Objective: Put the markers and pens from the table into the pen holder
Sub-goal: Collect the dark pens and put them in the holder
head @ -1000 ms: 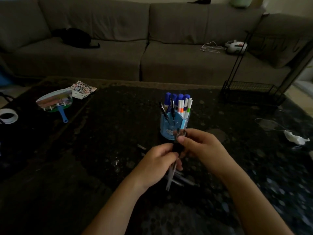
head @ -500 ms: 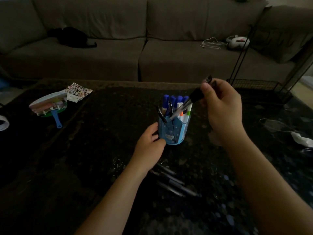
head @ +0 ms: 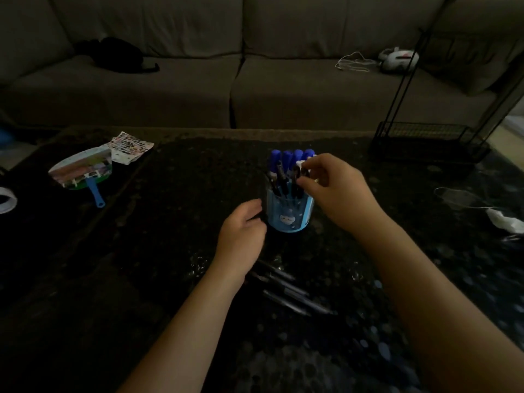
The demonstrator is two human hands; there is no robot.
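We count three pens (head: 286,287) lying on the table (head: 170,251) — four blue-capped markers (head: 292,158) in one pen holder (head: 289,214).

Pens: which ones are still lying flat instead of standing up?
The dark pens on the table, just below the left hand; the others stand upright in the blue pen holder.

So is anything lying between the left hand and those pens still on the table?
Nothing visible does. The left hand rests beside the holder, and the loose pens lie on the bare table just behind its wrist, toward the person. The right hand is up at the holder's rim, out of that path.
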